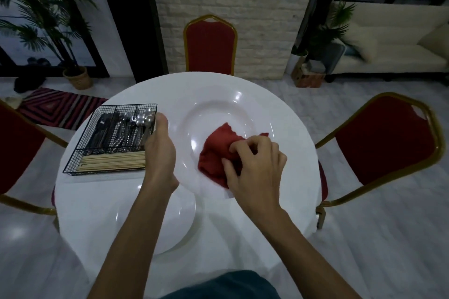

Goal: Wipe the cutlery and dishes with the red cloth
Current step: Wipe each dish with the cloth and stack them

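White and glossy, a second plate [181, 221] lies nearest on the table [77, 204]. Above it the left hand [160, 153] grips the big plate [218, 87] by its left rim, thumb on top, fingers hidden beneath. The right hand [255, 167], fingers curled, bunches the crumpled red cloth [215, 150] in the plate's well: a dish is being wiped. Next, I judge, the cloth must sweep the broad rim. Cutlery [126, 128] waits in the wire basket [73, 167] beyond.

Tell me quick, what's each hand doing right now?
Left hand: grips the left rim of the white plate, thumb on top.
Right hand: fingers curled on the red cloth inside the plate.
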`<state>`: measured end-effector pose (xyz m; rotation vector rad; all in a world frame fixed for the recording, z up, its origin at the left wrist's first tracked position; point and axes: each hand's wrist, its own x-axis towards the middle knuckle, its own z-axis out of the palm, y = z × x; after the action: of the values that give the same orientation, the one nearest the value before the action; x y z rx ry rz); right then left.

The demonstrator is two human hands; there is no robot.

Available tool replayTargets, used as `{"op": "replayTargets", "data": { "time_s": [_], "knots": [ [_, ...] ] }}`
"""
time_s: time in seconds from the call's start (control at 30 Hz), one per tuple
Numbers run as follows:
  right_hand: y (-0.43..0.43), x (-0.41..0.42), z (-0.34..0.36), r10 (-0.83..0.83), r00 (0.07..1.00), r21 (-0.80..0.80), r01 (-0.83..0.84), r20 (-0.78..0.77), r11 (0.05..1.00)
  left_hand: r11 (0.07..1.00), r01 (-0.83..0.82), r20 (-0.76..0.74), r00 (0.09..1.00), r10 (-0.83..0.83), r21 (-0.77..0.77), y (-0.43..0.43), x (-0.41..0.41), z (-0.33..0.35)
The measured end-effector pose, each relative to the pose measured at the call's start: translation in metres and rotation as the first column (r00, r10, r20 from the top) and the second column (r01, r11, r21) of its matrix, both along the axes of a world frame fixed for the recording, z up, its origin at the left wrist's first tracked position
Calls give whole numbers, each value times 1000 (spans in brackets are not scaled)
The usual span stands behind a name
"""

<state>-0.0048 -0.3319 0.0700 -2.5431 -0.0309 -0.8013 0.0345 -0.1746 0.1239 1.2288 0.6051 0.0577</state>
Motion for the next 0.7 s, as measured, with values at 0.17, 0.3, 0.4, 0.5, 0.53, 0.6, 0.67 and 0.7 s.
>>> {"op": "replayTargets", "data": {
  "time_s": [0.17, 0.3, 0.4, 0.5, 0.53, 0.6, 0.67, 0.7],
  "knots": [
    [12, 18, 14, 108, 990, 105, -99, -85, 990, 998, 45, 15, 999, -46, 44, -19, -5, 0],
    [20, -7, 15, 392, 893, 229, -343, -220, 911, 988, 54, 83, 994, -66, 145, -12, 2, -2],
    [-4, -7, 15, 422, 812, 95, -421, -404, 902, 984, 46, 65, 996, -58, 170, 7, 5, -7],
    [-36, 10, 16, 222, 870, -165, -321, -440, 932, 985, 51, 65, 996, -63, 165, 15, 2, -8],
    [-43, 16, 16, 159, 906, -202, -254, -392, 946, 983, 68, 64, 995, -79, 169, 14, 1, -7],
    [-47, 19, 14, 93, 941, -188, -161, -324, 969, 983, 71, 63, 995, -83, 168, 14, 1, -6],
    [-39, 13, 7, 73, 959, -243, -142, -273, 959, 983, 43, 85, 995, -59, 177, 13, 3, -3],
    [-32, 5, 4, 86, 957, -255, -160, -278, 954, 981, 27, 94, 995, -46, 194, 13, 4, -4]
  ]
}}
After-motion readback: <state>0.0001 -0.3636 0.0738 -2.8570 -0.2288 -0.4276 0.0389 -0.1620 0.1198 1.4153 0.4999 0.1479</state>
